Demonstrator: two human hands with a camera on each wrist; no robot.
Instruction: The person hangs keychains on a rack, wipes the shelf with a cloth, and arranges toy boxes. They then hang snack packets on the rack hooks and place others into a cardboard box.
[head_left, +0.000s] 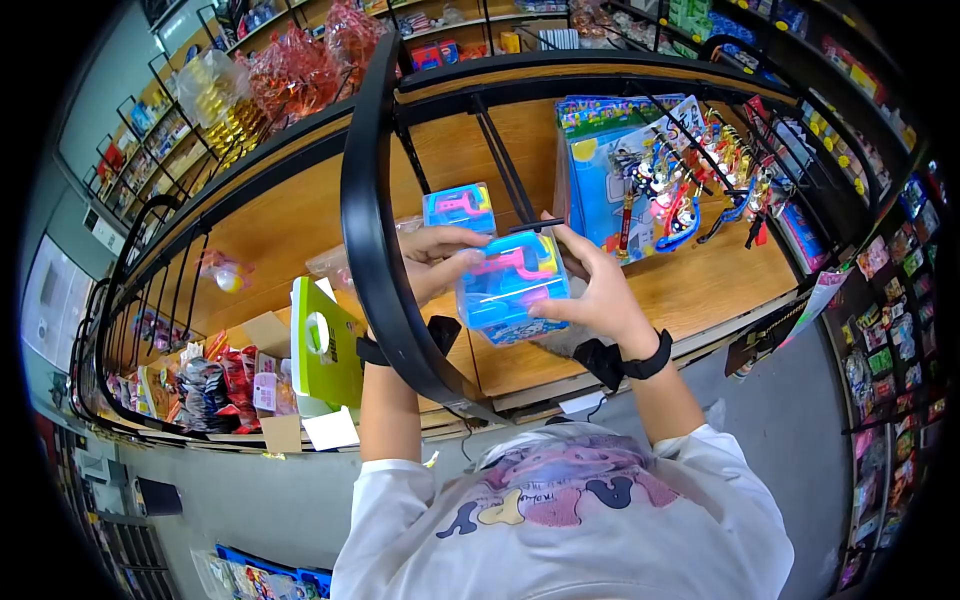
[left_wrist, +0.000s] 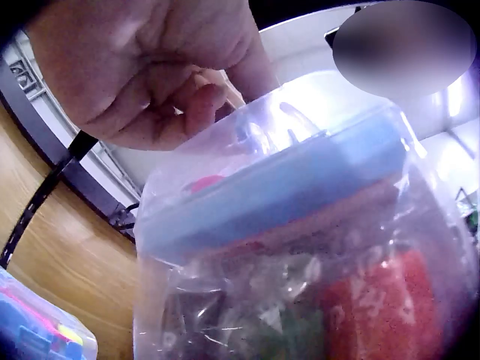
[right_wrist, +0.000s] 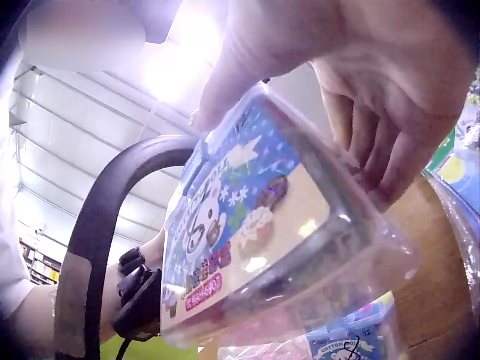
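In the head view both hands hold a clear plastic box (head_left: 505, 305) with a blue lid and a pink handle. My left hand (head_left: 436, 264) has its thumb and forefinger at the lid's left side, by the handle; its other fingers look curled in the left wrist view. The right hand (head_left: 605, 290) grips the opposite side, thumb on the near face and fingers behind. Clear wrap covers the box, and red and green contents show through it in the left wrist view. A bear-printed label (right_wrist: 232, 210) faces the right wrist camera. Just behind stands a matching box (head_left: 458, 208).
A black metal rail (head_left: 375, 200) curves up beside the left forearm. Wooden shelving (head_left: 690, 285) lies under the hands. To the left stands a green box (head_left: 330, 350); at the right, keychains (head_left: 675, 190) hang in front of blue packs (head_left: 600, 190).
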